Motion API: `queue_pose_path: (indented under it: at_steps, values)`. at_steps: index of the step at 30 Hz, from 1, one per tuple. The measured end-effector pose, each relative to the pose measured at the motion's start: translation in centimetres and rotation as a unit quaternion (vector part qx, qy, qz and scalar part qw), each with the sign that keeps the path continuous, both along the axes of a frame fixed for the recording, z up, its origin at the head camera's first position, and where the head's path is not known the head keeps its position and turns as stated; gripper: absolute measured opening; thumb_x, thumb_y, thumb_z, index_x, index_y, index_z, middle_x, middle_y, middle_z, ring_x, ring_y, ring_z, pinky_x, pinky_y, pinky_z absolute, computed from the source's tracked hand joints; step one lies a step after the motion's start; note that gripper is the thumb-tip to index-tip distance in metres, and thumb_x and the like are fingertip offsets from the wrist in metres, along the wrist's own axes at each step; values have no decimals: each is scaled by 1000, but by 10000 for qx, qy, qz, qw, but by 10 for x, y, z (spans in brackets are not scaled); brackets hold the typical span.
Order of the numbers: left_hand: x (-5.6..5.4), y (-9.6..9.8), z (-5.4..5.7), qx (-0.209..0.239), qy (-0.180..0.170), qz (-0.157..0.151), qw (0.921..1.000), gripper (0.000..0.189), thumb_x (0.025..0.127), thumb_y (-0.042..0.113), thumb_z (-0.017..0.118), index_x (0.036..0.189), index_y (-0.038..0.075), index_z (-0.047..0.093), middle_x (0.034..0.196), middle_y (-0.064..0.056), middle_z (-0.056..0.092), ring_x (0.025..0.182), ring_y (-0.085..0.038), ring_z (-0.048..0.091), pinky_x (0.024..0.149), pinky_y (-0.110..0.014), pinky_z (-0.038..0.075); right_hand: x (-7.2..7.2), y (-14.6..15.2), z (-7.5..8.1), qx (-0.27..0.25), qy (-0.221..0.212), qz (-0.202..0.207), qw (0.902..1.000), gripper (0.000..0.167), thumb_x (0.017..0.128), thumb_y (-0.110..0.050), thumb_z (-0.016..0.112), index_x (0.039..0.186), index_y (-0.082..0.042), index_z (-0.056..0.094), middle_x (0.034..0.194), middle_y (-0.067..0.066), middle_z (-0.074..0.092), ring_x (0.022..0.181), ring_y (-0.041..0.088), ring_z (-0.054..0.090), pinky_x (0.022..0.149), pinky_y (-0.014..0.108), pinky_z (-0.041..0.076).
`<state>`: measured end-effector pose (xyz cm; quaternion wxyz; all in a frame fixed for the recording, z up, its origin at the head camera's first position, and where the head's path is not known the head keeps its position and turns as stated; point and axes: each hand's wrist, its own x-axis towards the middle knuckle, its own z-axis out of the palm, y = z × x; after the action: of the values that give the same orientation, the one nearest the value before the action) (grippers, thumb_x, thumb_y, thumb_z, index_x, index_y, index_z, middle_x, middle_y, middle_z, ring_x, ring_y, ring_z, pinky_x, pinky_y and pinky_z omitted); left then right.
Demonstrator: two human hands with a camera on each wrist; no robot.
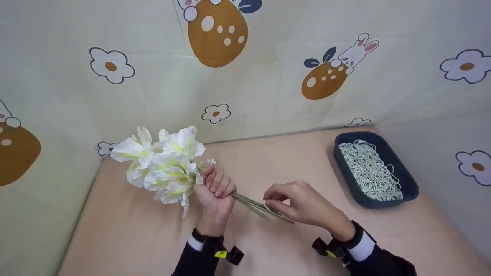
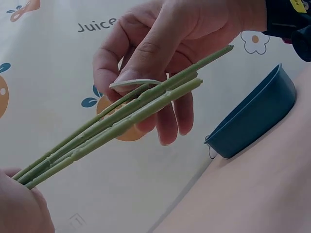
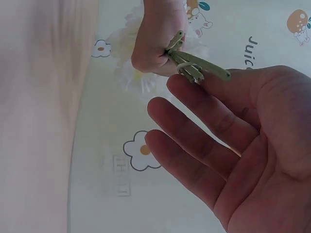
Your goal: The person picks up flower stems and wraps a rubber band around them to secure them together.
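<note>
At the left, the bench (image 1: 126, 230) has its side edge running up to a cloth wall (image 1: 268, 84) printed with rabbits, oranges and blossoms; a wide stretch of pale, smooth surface lies between that edge and the hands. The white flowers (image 1: 168, 165) are held above the bench, left of centre, their petals thin, ruffled and streaked yellow-green. Just below the heads, the left hand (image 1: 216, 191) is clenched around the bunch, fingers wrapped over the stems (image 1: 253, 205). These slim, green, slightly knobbly rods slant down to the right, their ends fanning apart. Near those ends, the right hand (image 1: 301, 199) pinches a thin, pale band (image 2: 136, 82) between thumb and forefinger, the other fingers loosely extended. The band lies across the stems; whether it encircles all of them I cannot tell. Beyond a gap of bench, near the back right corner, stands a dark blue box (image 1: 412, 188), rectangular with rounded corners and smooth walls, holding a tangled heap of pale rings (image 1: 370, 172).
</note>
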<state>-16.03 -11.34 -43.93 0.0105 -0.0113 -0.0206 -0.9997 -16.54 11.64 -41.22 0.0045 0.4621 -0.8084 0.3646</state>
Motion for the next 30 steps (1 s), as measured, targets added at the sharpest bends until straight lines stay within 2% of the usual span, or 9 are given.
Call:
queue_pose_path:
  at_steps: [3, 7, 13, 17, 22, 25, 27, 30]
  values:
    - [1, 4, -1, -112, -48, -78, 9999, 42, 100, 17, 36, 60, 17, 23, 46, 8, 23, 38, -6, 19, 39, -17, 13, 0, -3, -2, -90, -153, -157, 9997, 7, 98, -17, 68, 99, -12, 72, 86, -8, 73, 76, -1, 68, 66, 24, 57]
    - [1, 12, -4, -275, 60, -247, 9993, 42, 100, 17, 36, 60, 17, 22, 45, 8, 24, 40, -6, 16, 39, -17, 13, 1, -8, -8, -171, -232, -366, 9989, 3, 96, -13, 70, 97, -14, 72, 83, -8, 73, 72, 2, 67, 64, 23, 56]
    - [5, 25, -9, -536, 119, -549, 9970, 42, 100, 18, 35, 60, 18, 21, 45, 9, 24, 40, -5, 14, 39, -17, 13, 1, -15, -16, 7, -250, -730, 9970, 3, 95, -12, 71, 98, -14, 71, 82, -9, 71, 70, 3, 65, 61, 25, 55]
    - [8, 32, -6, -755, 4, -753, 9943, 44, 100, 18, 36, 58, 19, 22, 44, 9, 24, 39, -5, 14, 38, -17, 14, 0, -16, -18, 24, -264, -823, 9963, 4, 96, -10, 69, 98, -14, 70, 82, -8, 70, 68, 3, 65, 59, 23, 55]
    - [10, 31, -2, -710, -46, -770, 9945, 45, 102, 19, 32, 57, 19, 24, 43, 9, 27, 39, -4, 15, 38, -17, 15, -3, -13, -15, -31, -488, -800, 9956, 4, 99, -9, 65, 99, -13, 66, 81, -4, 70, 64, 9, 68, 57, 20, 54]
    - [11, 27, 0, -444, 222, -753, 9959, 45, 103, 19, 31, 59, 19, 22, 44, 10, 25, 39, -4, 16, 39, -17, 14, -5, -9, -14, 23, -337, -856, 9958, 4, 101, -10, 62, 100, -14, 62, 79, -3, 70, 62, 10, 68, 57, 19, 54]
    - [13, 26, 1, -158, 571, -774, 9952, 45, 103, 19, 34, 59, 19, 20, 46, 10, 22, 39, -4, 17, 39, -17, 13, -8, -7, -15, 74, -197, -893, 9958, 3, 103, -12, 60, 102, -15, 61, 79, -4, 70, 61, 8, 67, 57, 19, 54]
    - [16, 26, 3, 299, 1171, -928, 9883, 48, 102, 20, 42, 59, 19, 20, 48, 10, 19, 38, -4, 19, 40, -17, 13, -13, -5, -18, 161, 35, -1031, 9945, 3, 105, -14, 56, 104, -16, 59, 77, -7, 69, 59, 4, 64, 56, 20, 53]
